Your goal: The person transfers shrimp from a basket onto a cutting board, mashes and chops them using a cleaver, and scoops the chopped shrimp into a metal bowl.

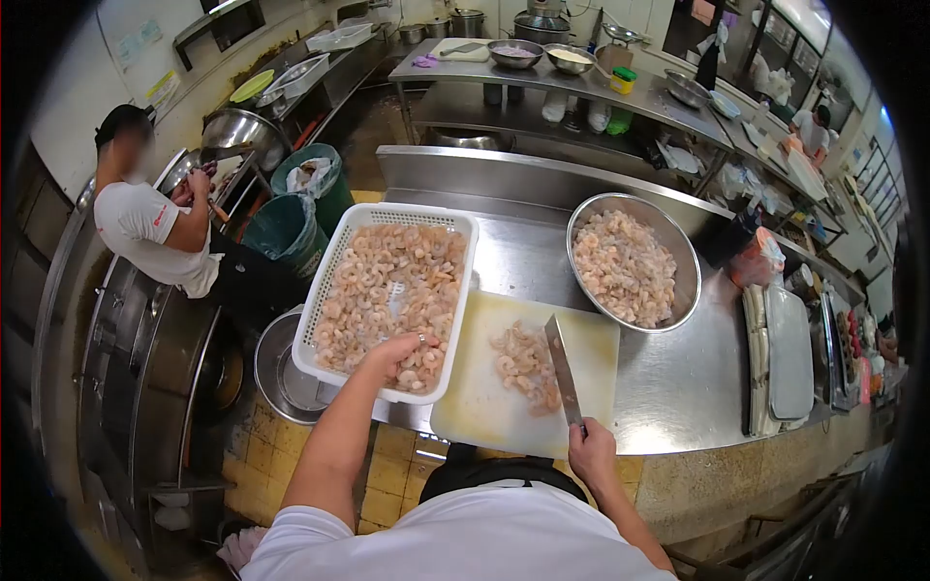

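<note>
My left hand [395,356] reaches into a white perforated basket [469,254] full of peeled shrimp [392,281], its fingers among the shrimp near the lower right corner. In my right hand [592,447] is the handle of a knife [561,373], whose broad blade points away from me over the cutting board [475,387]. A small pile of shrimp [525,363] lies on the board, just left of the blade. Behind and right of the board stands a steel bowl [692,281] heaped with shrimp.
A person [155,218] stands at the left beside green bins [325,184]. A steel pot [281,373] is below the basket's left side. Trays [790,349] stand on the right. The back shelf [465,73] holds bowls. Another person [812,131] is far right.
</note>
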`<action>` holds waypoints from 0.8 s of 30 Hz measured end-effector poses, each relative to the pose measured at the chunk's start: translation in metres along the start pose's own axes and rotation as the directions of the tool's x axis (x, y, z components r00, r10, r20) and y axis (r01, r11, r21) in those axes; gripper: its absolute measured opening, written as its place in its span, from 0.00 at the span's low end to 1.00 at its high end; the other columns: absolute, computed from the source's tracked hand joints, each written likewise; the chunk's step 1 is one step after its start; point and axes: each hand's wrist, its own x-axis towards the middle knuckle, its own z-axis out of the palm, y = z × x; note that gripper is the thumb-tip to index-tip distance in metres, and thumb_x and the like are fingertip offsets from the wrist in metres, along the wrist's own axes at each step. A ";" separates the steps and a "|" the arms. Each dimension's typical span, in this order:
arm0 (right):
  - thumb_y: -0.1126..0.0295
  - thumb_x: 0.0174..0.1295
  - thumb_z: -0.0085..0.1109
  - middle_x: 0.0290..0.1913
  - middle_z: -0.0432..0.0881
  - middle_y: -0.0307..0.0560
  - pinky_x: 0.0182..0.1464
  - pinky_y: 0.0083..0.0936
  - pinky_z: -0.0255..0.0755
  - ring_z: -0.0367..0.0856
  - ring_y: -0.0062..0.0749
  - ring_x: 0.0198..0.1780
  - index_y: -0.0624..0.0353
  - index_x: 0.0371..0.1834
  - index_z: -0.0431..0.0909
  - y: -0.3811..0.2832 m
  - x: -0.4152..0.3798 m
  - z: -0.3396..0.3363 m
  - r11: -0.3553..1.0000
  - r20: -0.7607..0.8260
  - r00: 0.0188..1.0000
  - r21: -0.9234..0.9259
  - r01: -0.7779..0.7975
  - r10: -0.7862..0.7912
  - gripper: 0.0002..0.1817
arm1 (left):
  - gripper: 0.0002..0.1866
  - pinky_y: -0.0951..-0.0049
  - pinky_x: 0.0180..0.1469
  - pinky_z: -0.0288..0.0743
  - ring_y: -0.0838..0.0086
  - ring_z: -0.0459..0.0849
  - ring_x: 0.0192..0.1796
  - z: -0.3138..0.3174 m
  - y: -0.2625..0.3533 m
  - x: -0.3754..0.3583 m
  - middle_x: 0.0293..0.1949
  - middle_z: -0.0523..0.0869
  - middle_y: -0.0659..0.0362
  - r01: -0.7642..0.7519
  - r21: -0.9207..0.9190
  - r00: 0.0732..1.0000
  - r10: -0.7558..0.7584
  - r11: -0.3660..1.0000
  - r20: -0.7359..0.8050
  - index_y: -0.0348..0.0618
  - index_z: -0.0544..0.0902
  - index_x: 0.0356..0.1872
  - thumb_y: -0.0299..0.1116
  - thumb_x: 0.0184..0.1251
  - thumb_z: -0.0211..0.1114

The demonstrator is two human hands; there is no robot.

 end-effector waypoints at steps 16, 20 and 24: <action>0.65 0.71 0.63 0.39 0.87 0.71 0.48 0.53 0.79 0.86 0.70 0.44 0.67 0.54 0.84 0.005 0.014 -0.030 0.993 0.212 0.976 0.098 -0.066 0.044 0.17 | 0.13 0.59 0.51 0.90 0.68 0.92 0.49 0.115 0.067 -0.068 0.50 0.92 0.60 -0.256 -0.109 0.966 0.257 0.960 -0.006 0.51 0.87 0.56 0.41 0.77 0.67; 0.64 0.72 0.63 0.39 0.87 0.70 0.49 0.54 0.79 0.87 0.70 0.44 0.66 0.56 0.84 0.014 0.013 -0.028 0.995 0.234 0.972 0.094 -0.044 0.021 0.17 | 0.20 0.66 0.54 0.85 0.70 0.88 0.54 0.171 0.039 -0.017 0.55 0.92 0.58 -0.357 0.255 0.931 0.366 0.899 0.013 0.47 0.87 0.65 0.39 0.77 0.68; 0.65 0.72 0.64 0.33 0.84 0.68 0.42 0.51 0.76 0.84 0.66 0.37 0.68 0.49 0.82 0.022 0.010 -0.021 0.991 0.187 0.980 0.123 0.043 -0.066 0.15 | 0.19 0.69 0.52 0.82 0.73 0.87 0.55 0.202 0.031 0.002 0.58 0.92 0.56 -0.403 0.587 0.868 0.497 0.702 0.002 0.45 0.90 0.63 0.39 0.76 0.70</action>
